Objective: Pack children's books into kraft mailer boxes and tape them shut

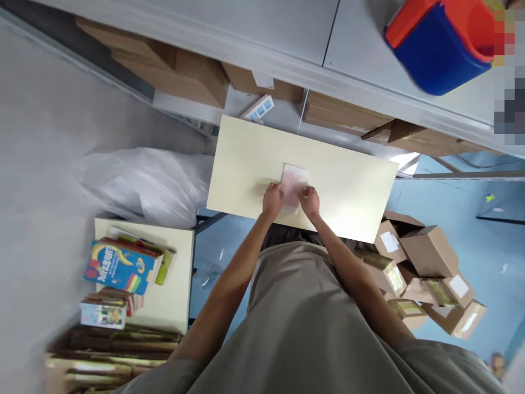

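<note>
A flat, pinkish-white rectangular packet [293, 180] lies on a pale cream tabletop [348, 186]; motion blur hides any print, so its exact kind is unclear. At its left edge, the fingers of my left hand [273, 201] are closed on it. My right hand [310, 201] pinches the right side, with the fingers curled. Both forearms reach up from the lower part of the view, and the packet's near end shows between the hands.
Behind the table, a shelf holds cardboard boxes [344, 114] and a small white-and-blue box [259, 109]. A blue-and-red bin [438, 54] stands above. Books [118, 265] lie on a side table at left, near a plastic bag [159, 183]. Cartons [430, 251] are piled at right.
</note>
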A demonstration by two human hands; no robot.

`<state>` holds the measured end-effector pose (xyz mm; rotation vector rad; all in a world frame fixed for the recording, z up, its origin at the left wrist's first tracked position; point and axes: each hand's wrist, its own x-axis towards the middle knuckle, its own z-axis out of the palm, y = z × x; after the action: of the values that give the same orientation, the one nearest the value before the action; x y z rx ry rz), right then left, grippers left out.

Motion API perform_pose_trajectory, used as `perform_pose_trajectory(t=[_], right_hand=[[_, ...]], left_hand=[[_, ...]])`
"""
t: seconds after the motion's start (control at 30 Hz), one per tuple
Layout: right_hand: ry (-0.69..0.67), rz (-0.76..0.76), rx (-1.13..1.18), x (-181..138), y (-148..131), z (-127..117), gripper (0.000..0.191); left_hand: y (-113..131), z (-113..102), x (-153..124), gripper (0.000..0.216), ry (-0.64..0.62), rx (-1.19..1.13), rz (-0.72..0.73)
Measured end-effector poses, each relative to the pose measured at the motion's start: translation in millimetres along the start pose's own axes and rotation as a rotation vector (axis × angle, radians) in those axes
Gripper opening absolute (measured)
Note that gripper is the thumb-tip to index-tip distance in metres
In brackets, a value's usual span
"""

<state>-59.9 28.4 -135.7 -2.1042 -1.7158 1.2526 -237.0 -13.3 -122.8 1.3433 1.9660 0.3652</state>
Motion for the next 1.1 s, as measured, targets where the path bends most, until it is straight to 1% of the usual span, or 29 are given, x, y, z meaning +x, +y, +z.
perform_pose_trajectory(t=[0.07,0.13,0.2,0.27,0.37,0.5,0.53,0.6,0.7,0.77,0.83,0.87,0.93,0.97,1.03,1.1], right_hand=[[0.0,0.119,0.06,0.5,-7.8,5.0,0.023],[0.02,0.225,0.134,2.6,-15.1,5.1,0.018],[0.047,0.283,0.218,2.4,-20.6,1.8,0.015],[0.065,0.282,0.302,-2.0,-25.9,-2.2,0.015],[0.069,0.228,0.375,-15.3,-37.9,-4.5,0.016],[0.047,0.134,0.382,-33.9,-65.1,3.8,0.017],[0.036,0.116,0.378,-37.3,-73.3,8.2,0.017],[0.012,0.093,0.354,-41.6,-90.3,20.3,0.017],[-0.008,0.057,0.241,-42.3,-116.7,48.0,0.014],[-0.003,0.031,0.099,-39.5,-133.8,71.7,0.011],[0.005,0.028,-0.054,-35.5,-148.3,95.7,0.008],[0.006,0.031,-0.118,-33.5,-153.6,105.9,0.01],[-0.009,0.028,-0.188,-30.6,-157.8,119.2,0.014],[-0.015,0.028,-0.194,-30.1,-156.1,121.2,0.015],[0.007,0.036,-0.157,-31.3,-144.9,116.1,0.015],[0.09,0.073,-0.086,-35.0,-126.4,101.8,0.017]], left_hand=[[-0.8,-2.5,-0.5,0.042,-0.046,0.005,0.021],[-2.1,-5.5,-2.1,0.049,-0.094,-0.003,0.043],[-3.7,-8.9,-2.1,0.052,-0.13,-0.015,0.059],[-6.2,-13.3,1.0,0.052,-0.15,-0.033,0.077],[-13.8,-23.7,10.9,0.045,-0.193,-0.115,0.099],[-35.3,-48.8,22.7,0.029,-0.328,-0.279,0.079],[-42.5,-57.1,23.5,0.026,-0.35,-0.314,0.067],[-57.9,-74.5,22.4,0.022,-0.353,-0.378,0.043],[-80.1,-97.5,18.2,0.019,-0.295,-0.431,0.009],[-92.3,-107.4,16.9,0.019,-0.258,-0.403,-0.024],[-102.0,-112.0,18.2,0.021,-0.234,-0.336,-0.066],[-106.0,-112.8,19.7,0.022,-0.226,-0.294,-0.085],[-112.6,-112.5,23.7,0.025,-0.214,-0.222,-0.105],[-115.2,-111.9,25.9,0.026,-0.213,-0.196,-0.104],[-118.7,-110.3,29.8,0.029,-0.215,-0.165,-0.081],[-119.6,-108.1,32.3,0.03,-0.221,-0.153,-0.049]])
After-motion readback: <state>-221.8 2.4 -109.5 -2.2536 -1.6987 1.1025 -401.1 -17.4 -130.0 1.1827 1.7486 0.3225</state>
